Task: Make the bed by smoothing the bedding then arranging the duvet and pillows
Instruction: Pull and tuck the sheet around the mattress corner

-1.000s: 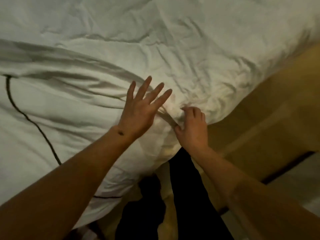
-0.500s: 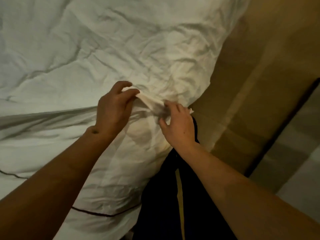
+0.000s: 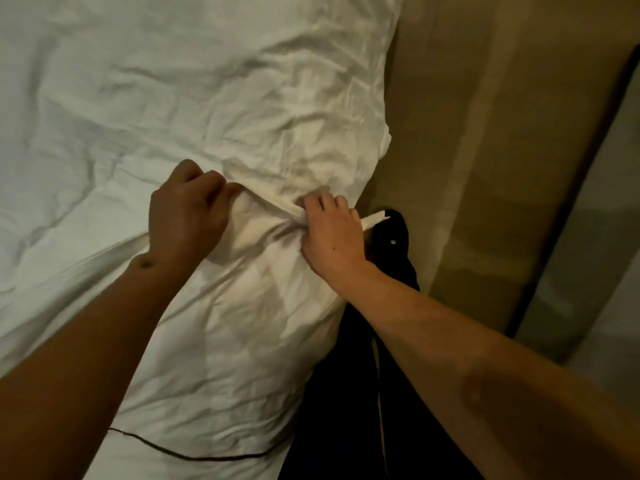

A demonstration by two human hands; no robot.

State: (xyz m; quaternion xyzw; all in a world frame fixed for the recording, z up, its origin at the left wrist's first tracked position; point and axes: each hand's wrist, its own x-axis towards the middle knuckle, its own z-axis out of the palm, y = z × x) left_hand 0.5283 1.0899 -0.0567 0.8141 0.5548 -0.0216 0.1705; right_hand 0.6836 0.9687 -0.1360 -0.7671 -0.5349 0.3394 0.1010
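A crumpled white duvet covers the bed and fills the left and middle of the head view. Its near edge carries a thin dark piping line. My left hand grips a bunched fold of the duvet's edge with curled fingers. My right hand pinches the same fold a little to the right, at the bed's side, and a small white corner sticks out past it. The taut ridge of cloth runs between both hands. No pillow shows.
A tan floor runs along the right side of the bed. A dark strip and a paler surface border it at the far right. My dark trousers stand against the bed's edge below my right hand.
My left hand, flat and spread a second ago, has closed on the duvet fold. Both hands now hold the fold pulled taut, and the view has swung toward the bed's right side.
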